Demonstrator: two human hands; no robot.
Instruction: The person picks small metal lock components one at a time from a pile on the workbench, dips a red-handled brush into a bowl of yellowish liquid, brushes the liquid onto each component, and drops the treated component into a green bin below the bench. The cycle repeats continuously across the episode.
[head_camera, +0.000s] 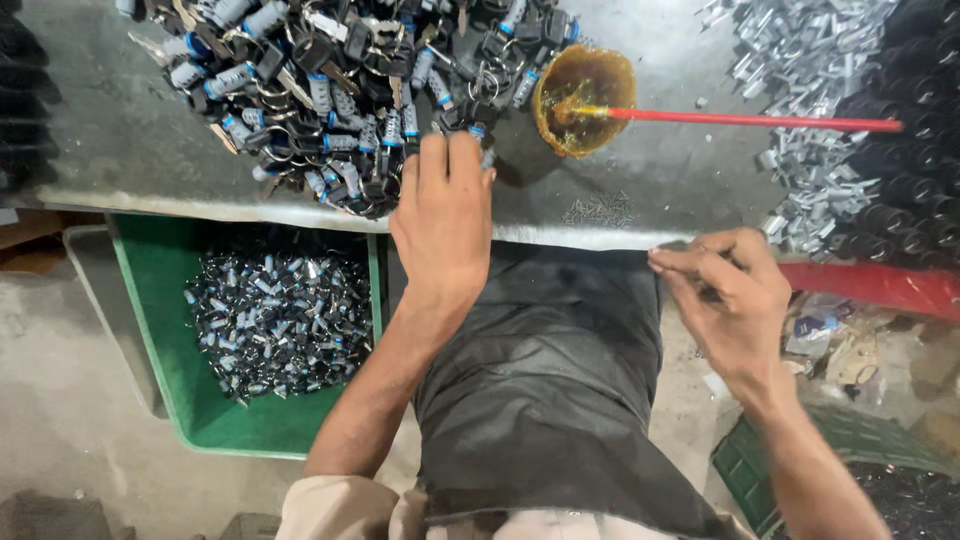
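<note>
Two hands busy: left hand (443, 215) reaches flat, fingers on the keyed-lock pile (340, 90) at the bench edge; right hand (728, 290) pinches something tiny, can't tell what. Green crate (150, 280) sits below, handy for drops.

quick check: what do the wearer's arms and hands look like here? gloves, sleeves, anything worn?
Both hands are bare: no gloves, rings, watch or bands show on the left hand or the right hand. Forearms are uncovered; the left arm shows a pale beige sleeve near the frame's lower edge. A dark apron-like cloth covers the lap.
</note>
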